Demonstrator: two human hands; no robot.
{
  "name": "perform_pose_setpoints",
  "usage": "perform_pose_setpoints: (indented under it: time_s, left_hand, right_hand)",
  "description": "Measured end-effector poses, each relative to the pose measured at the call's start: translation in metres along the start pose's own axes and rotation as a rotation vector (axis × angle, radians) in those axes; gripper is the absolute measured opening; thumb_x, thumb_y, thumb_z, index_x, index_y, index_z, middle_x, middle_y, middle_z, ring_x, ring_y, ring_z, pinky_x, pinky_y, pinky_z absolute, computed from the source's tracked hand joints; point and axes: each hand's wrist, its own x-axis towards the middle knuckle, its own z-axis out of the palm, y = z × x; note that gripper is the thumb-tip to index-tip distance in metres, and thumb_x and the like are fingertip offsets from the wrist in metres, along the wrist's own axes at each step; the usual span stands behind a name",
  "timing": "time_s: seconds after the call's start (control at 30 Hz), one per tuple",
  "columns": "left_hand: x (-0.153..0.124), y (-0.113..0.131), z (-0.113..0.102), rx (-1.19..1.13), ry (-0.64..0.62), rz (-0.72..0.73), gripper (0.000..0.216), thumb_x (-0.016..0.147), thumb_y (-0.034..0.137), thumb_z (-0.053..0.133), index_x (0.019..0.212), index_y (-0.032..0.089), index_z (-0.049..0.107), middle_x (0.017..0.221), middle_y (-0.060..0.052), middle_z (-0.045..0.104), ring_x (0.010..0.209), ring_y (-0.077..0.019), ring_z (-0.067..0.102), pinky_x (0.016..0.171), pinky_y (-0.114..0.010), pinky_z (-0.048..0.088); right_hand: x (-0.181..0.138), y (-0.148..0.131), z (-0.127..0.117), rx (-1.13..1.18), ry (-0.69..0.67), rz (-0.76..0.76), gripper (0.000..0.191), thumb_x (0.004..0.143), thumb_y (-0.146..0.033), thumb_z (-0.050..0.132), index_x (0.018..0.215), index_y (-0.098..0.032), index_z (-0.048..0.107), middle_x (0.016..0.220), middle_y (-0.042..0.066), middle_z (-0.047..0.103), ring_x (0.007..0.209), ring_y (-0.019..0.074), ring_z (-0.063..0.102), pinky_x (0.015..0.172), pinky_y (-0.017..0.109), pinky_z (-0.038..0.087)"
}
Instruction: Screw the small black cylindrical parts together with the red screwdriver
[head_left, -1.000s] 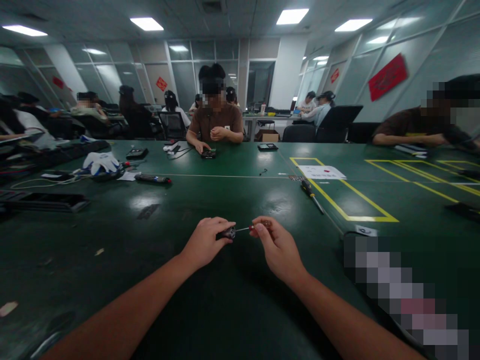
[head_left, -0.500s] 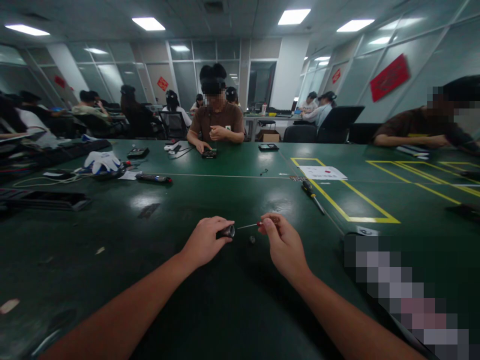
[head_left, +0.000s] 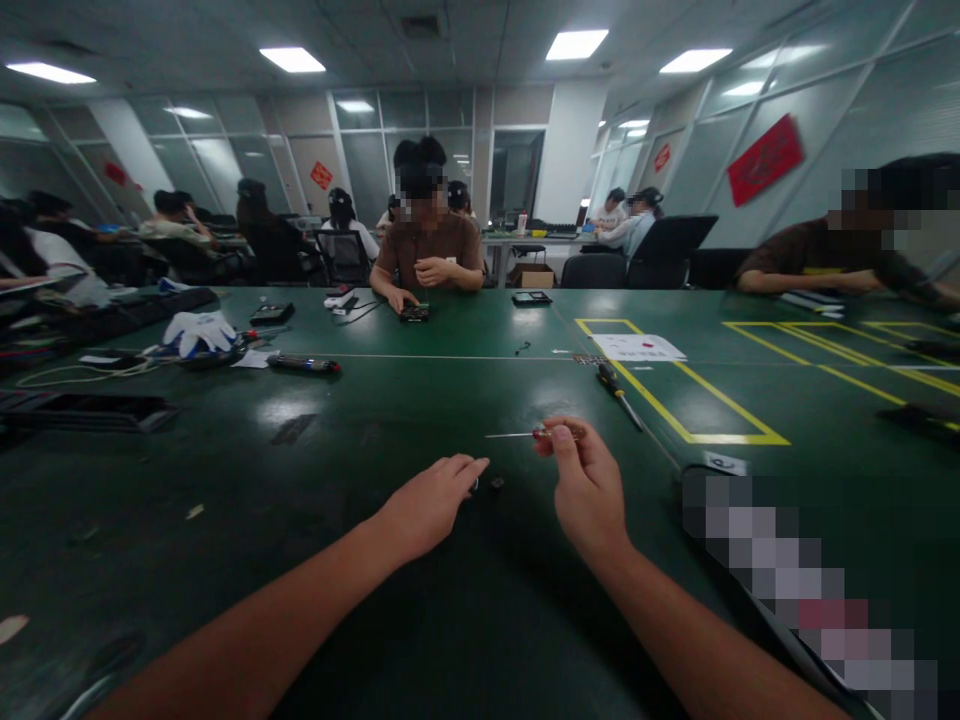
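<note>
My right hand (head_left: 586, 482) is raised a little above the green table (head_left: 390, 420) and pinches a small red-handled screwdriver (head_left: 529, 434), whose thin shaft points left. My left hand (head_left: 431, 502) lies low on the table with its fingers stretched forward. A small dark cylinder (head_left: 475, 486) peeks out at its fingertips. A tiny dark part (head_left: 496, 483) lies on the table just right of those fingertips, between my two hands.
A black-and-yellow screwdriver (head_left: 618, 390) lies by a yellow taped rectangle (head_left: 731, 437) with a white sheet (head_left: 641, 347). At the left are white gloves (head_left: 196, 328), a dark pen-like tool (head_left: 304, 365) and a black tray (head_left: 90, 410). A person (head_left: 429, 250) works opposite.
My right hand pulled the screwdriver out of the cylinder and lifted it away to the right. My left hand lowered to the table and stretched its fingers. A tiny part now lies between my hands.
</note>
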Motion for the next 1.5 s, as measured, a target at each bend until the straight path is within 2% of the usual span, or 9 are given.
perform_pose_setpoints:
  time_s: [0.2, 0.37, 0.53, 0.7, 0.97, 1.07, 1.2, 1.33, 1.5]
  left_hand:
    - [0.007, 0.021, 0.000, 0.146, -0.073, -0.093, 0.053, 0.096, 0.022, 0.048, 0.148, 0.011, 0.047, 0.132, -0.018, 0.059, 0.118, -0.0318, 0.056, 0.101, -0.048, 0.049]
    - [0.022, 0.031, 0.003, 0.172, -0.030, -0.126, 0.054, 0.096, 0.044, 0.058, 0.144, 0.018, 0.054, 0.122, -0.015, 0.063, 0.111, -0.0322, 0.060, 0.091, -0.047, 0.053]
    - [0.039, 0.028, 0.010, 0.208, -0.013, -0.108, 0.029, 0.100, 0.034, 0.056, 0.123, 0.022, 0.069, 0.109, -0.010, 0.067, 0.103, -0.0279, 0.062, 0.082, -0.039, 0.053]
    - [0.038, 0.014, 0.010, 0.140, 0.044, -0.074, 0.024, 0.100, 0.033, 0.056, 0.115, 0.022, 0.072, 0.107, -0.007, 0.067, 0.100, -0.0248, 0.063, 0.079, -0.035, 0.051]
    - [0.021, -0.040, -0.032, -0.224, 0.366, -0.248, 0.030, 0.100, 0.041, 0.052, 0.110, 0.021, 0.072, 0.105, -0.006, 0.073, 0.098, -0.0230, 0.067, 0.088, -0.035, 0.050]
    - [0.008, -0.069, -0.051, -0.354, 0.470, -0.459, 0.035, 0.094, 0.047, 0.058, 0.110, 0.019, 0.071, 0.085, -0.004, 0.072, 0.080, -0.0222, 0.069, 0.077, -0.034, 0.050]
    - [-0.018, -0.113, -0.070, -0.500, 0.634, -0.649, 0.046, 0.085, 0.051, 0.067, 0.116, 0.019, 0.071, 0.082, -0.004, 0.069, 0.070, -0.0192, 0.064, 0.060, -0.027, 0.046]
    - [-0.049, -0.157, -0.089, -0.846, 0.875, -0.757, 0.032, 0.084, 0.034, 0.070, 0.111, 0.016, 0.071, 0.084, -0.002, 0.065, 0.068, -0.0121, 0.057, 0.054, -0.020, 0.041]
    - [-0.091, -0.194, -0.120, -0.804, 1.048, -0.860, 0.010, 0.092, 0.020, 0.051, 0.091, 0.013, 0.059, 0.073, 0.001, 0.056, 0.064, -0.0099, 0.052, 0.054, -0.019, 0.041]
  right_hand:
    - [0.001, 0.005, 0.000, 0.023, 0.002, -0.020, 0.027, 0.099, -0.047, 0.056, 0.102, -0.022, 0.067, 0.085, 0.004, 0.070, 0.080, 0.0212, 0.067, 0.076, 0.037, 0.052]
    - [0.000, 0.006, 0.000, 0.029, -0.017, 0.001, 0.028, 0.099, -0.048, 0.055, 0.103, -0.023, 0.067, 0.087, 0.005, 0.071, 0.081, 0.0221, 0.068, 0.077, 0.038, 0.053]
    - [-0.001, 0.007, -0.001, 0.021, -0.030, 0.006, 0.028, 0.099, -0.048, 0.055, 0.103, -0.023, 0.067, 0.088, 0.004, 0.071, 0.083, 0.0223, 0.068, 0.078, 0.038, 0.052]
    - [0.000, 0.005, -0.001, 0.010, -0.036, 0.018, 0.028, 0.099, -0.048, 0.054, 0.102, -0.023, 0.067, 0.085, 0.004, 0.071, 0.082, 0.0223, 0.067, 0.078, 0.038, 0.051]
    - [0.000, 0.004, 0.000, 0.031, -0.078, 0.042, 0.028, 0.098, -0.048, 0.056, 0.101, -0.023, 0.067, 0.085, 0.004, 0.071, 0.080, 0.0215, 0.067, 0.076, 0.037, 0.052]
    - [0.001, 0.007, 0.000, 0.016, -0.083, 0.053, 0.029, 0.098, -0.049, 0.056, 0.101, -0.022, 0.067, 0.085, 0.004, 0.071, 0.080, 0.0218, 0.067, 0.077, 0.037, 0.052]
    - [0.002, 0.010, 0.000, 0.014, -0.079, 0.062, 0.031, 0.098, -0.050, 0.055, 0.102, -0.022, 0.067, 0.085, 0.005, 0.071, 0.080, 0.0220, 0.067, 0.077, 0.037, 0.052]
    - [0.003, 0.011, 0.000, 0.015, -0.083, 0.060, 0.031, 0.098, -0.050, 0.055, 0.101, -0.022, 0.067, 0.084, 0.004, 0.070, 0.080, 0.0217, 0.067, 0.077, 0.037, 0.052]
    - [0.002, 0.013, 0.002, 0.012, -0.093, 0.058, 0.031, 0.098, -0.050, 0.055, 0.101, -0.022, 0.067, 0.086, 0.005, 0.071, 0.079, 0.0214, 0.067, 0.076, 0.036, 0.052]
